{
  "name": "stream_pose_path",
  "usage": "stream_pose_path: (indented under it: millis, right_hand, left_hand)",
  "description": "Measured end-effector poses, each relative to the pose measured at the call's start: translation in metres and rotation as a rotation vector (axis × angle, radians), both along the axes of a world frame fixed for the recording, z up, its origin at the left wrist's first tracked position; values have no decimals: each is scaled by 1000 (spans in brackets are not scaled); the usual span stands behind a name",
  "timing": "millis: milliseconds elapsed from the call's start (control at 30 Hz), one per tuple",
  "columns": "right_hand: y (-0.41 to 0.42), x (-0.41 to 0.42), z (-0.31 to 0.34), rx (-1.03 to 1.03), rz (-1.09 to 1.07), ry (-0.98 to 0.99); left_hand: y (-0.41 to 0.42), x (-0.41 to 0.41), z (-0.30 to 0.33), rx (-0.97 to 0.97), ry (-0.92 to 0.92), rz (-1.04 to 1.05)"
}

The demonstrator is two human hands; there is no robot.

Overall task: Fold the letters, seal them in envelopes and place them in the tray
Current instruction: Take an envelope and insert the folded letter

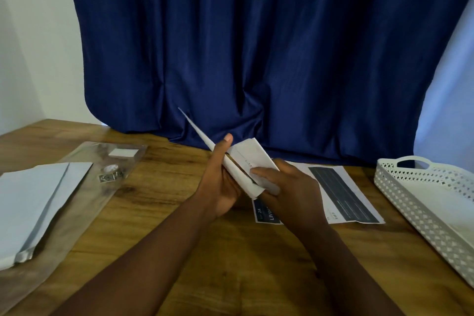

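Both hands up over the surface [230, 264], mid-frame. My left hand [220, 182] holds the envelope [205, 136] edge-on, fingers curled under it and thumb laid along the top; it points up and away toward the blue curtain [256, 46]. My right hand [287, 187] pinches the folded letter [252, 155], thumb on its face, fingers wrapped below. The letter's near end sits against the envelope; whether it has entered the mouth I cannot tell, the edge is hidden.

Handling call: both pieces are light, thin paper that bends and creases fast. The folded letter is stiffer along its creases, so grip it near the trailing end and push along the fold line. The envelope wants holding by its long edges so the mouth can open; squeezing it flat would block entry.

More sheets: a printed letter [341, 192] lies flat under my right wrist, and spare envelopes [33, 202] sit far left on a clear plastic sleeve [97, 187]. The white tray [400, 187] waits at right, well apart from the hands.
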State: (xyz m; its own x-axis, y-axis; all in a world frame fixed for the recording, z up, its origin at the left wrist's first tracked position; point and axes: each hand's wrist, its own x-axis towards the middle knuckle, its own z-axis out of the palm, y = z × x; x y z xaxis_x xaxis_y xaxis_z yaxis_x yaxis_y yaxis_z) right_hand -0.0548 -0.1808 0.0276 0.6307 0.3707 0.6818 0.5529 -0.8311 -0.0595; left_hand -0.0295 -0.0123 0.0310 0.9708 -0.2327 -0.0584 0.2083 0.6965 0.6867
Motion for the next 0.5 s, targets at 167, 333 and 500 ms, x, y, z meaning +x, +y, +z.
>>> stream_pose_path:
  millis: [167,333,500]
  right_hand:
    - [3,-2,0,40,-114,-91]
    - [1,0,-1,183,-223,-95]
    - [-4,1,0,241,-180,-40]
  left_hand:
    - [-4,-2,-1,-43,24,21]
    - [-5,1,-2,-47,62,-2]
    - [0,7,-2,-11,86,61]
